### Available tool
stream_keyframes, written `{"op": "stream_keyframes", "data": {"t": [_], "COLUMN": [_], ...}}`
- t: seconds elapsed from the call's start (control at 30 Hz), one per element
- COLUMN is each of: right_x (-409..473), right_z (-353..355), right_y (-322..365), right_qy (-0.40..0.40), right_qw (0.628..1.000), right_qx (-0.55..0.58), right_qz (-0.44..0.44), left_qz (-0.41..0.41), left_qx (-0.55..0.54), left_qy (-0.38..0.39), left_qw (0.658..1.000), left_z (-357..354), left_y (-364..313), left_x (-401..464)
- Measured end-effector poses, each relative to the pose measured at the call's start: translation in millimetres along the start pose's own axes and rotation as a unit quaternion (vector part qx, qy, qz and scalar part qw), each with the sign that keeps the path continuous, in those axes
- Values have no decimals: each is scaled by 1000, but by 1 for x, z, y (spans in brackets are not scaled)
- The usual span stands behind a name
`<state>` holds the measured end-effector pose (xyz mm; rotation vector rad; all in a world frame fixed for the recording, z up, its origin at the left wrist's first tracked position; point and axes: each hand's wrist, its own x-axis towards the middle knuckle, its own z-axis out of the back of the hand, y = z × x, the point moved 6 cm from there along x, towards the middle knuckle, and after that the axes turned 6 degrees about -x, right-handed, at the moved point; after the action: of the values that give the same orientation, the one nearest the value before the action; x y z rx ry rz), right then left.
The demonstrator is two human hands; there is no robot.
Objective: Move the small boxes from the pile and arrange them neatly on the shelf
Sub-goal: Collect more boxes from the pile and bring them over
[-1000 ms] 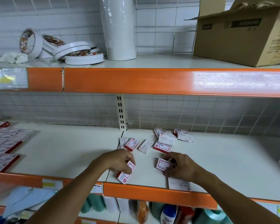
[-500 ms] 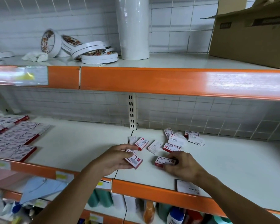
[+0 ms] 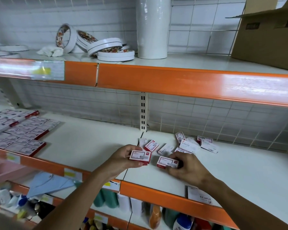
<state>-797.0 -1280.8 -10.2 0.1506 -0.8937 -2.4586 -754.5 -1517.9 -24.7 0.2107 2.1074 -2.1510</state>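
we see the left hand (image 3: 121, 159) holding a small red and white box (image 3: 140, 157) between thumb and fingers, lifted just above the white middle shelf (image 3: 90, 143) near the seam between its two panels. the right hand (image 3: 187, 166) has its fingers curled round a second small box (image 3: 168, 162), which sits low over the shelf; we cannot tell whether that box touches the surface. the two held boxes are close together, side by side, with a narrow gap between them. just behind the hands lies the loose pile of small boxes (image 3: 186, 144), some red-edged, some white with the word staples, tumbled at different angles against the tiled back wall. far to the left on the same shelf we see the tidy rows of boxes (image 3: 18, 131) lying flat, edge to edge, well apart from the pile. one white box (image 3: 200, 195) rests at the front lip of the shelf under the right forearm. on the upper shelf stand rolls of tape (image 3: 106, 48), a tall white roll (image 3: 152, 27) and a cardboard carton (image 3: 269, 35).
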Motion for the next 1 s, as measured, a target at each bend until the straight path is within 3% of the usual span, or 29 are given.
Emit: {"op": "stream_keyframes", "data": {"t": [0.1,0.37,0.8,1.0], "right_x": [7,33,94,135], "right_z": [-1,-30,-144,-196], "right_y": [13,52,173,227], "right_qy": [-2,-7,41,20], "right_qw": [999,996,996,998], "right_qx": [-20,-51,-16,12], "right_qz": [29,67,83,61], "left_qz": [-29,-27,-13,-20], "left_qx": [66,116,167,189], "left_qy": [-19,-72,-130,-147], "left_qw": [997,990,977,971], "left_z": [12,65,231,314], "left_y": [-5,4,24,22], "left_x": [-7,-42,-116,-134]}}
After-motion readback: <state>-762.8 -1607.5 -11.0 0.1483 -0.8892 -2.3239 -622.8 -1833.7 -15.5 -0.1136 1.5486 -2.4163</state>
